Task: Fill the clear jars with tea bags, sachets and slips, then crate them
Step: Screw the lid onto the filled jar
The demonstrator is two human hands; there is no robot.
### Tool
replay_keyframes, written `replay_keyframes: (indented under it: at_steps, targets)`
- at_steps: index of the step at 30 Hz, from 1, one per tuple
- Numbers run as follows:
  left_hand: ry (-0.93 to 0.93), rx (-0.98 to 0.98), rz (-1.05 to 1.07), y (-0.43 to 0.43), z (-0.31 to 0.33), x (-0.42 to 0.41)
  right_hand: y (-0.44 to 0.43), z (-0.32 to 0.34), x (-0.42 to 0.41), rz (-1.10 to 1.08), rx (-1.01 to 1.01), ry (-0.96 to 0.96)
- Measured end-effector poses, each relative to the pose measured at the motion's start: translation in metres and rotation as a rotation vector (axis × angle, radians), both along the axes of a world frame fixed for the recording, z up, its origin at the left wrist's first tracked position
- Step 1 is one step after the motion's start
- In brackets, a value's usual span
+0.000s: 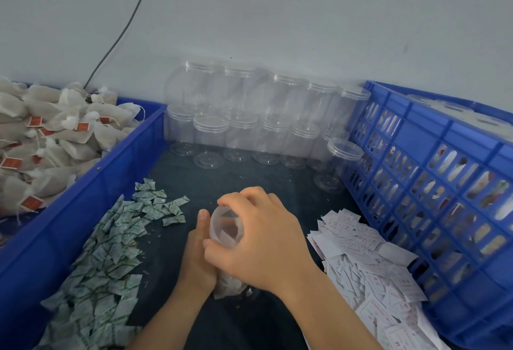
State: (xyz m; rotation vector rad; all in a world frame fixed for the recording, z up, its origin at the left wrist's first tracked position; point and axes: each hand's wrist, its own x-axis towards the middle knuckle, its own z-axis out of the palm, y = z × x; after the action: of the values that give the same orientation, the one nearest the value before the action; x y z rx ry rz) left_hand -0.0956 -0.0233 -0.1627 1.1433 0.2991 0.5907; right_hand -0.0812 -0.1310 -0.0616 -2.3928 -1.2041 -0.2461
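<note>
**Bracing the clear jar near centre**

The left grip clasps its base on the bench; the right grip curls round the rim, probably closing it. Handy: sachets left, slips right, blue crate beyond.

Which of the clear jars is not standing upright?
The jar held between the left hand and right hand: it is tilted, while the lidded jars by the wall stand upright.

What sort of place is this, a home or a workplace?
Most likely a small packing workstation: a blue bin heaped with tea bags, rows of empty clear jars stacked by the wall, and loose piles of sachets and slips around the held jar.
</note>
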Motion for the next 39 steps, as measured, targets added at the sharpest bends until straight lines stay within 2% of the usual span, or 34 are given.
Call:
replay_keyframes:
  at_steps: [4, 7, 10, 13, 16, 18, 22, 25, 27, 29, 34, 39]
  targets:
    - [0.002, -0.002, -0.058, 0.003, 0.001, 0.002, -0.004, 0.002, 0.003, 0.038, -0.084, -0.016]
    - [-0.030, 0.116, -0.098, 0.006, 0.000, 0.003, -0.013, 0.010, 0.010, 0.140, -0.190, 0.095]
    - [-0.030, 0.008, -0.127, 0.006, -0.003, 0.003, -0.020, 0.018, 0.014, 0.177, -0.239, 0.179]
    - [-0.014, 0.012, -0.042, 0.002, -0.003, 0.003, -0.014, 0.018, 0.006, 0.006, -0.198, 0.085]
    - [0.015, 0.076, -0.048, -0.001, 0.000, 0.001, -0.009, 0.015, -0.002, -0.104, -0.259, 0.023]
    - [0.000, 0.147, -0.071, 0.002, 0.004, 0.000, -0.014, 0.017, 0.000, -0.042, -0.314, 0.052]
    - [-0.067, 0.008, -0.197, 0.004, 0.003, 0.001, -0.028, 0.028, 0.012, 0.170, -0.309, 0.286]
    - [-0.081, 0.030, -0.184, 0.002, 0.003, 0.000, -0.024, 0.028, 0.010, 0.058, -0.240, 0.219]
    - [-0.045, 0.032, -0.132, -0.001, 0.003, 0.001, -0.017, 0.026, 0.005, -0.072, -0.270, 0.106]
    - [-0.009, -0.016, -0.123, 0.000, 0.004, 0.002, -0.015, 0.026, 0.002, -0.088, -0.326, 0.053]
    - [-0.011, 0.003, -0.228, 0.001, 0.006, -0.002, -0.041, 0.046, 0.013, -0.006, -0.381, 0.253]
    - [-0.037, -0.005, -0.219, -0.003, 0.013, -0.001, -0.038, 0.041, 0.020, 0.024, -0.321, 0.216]
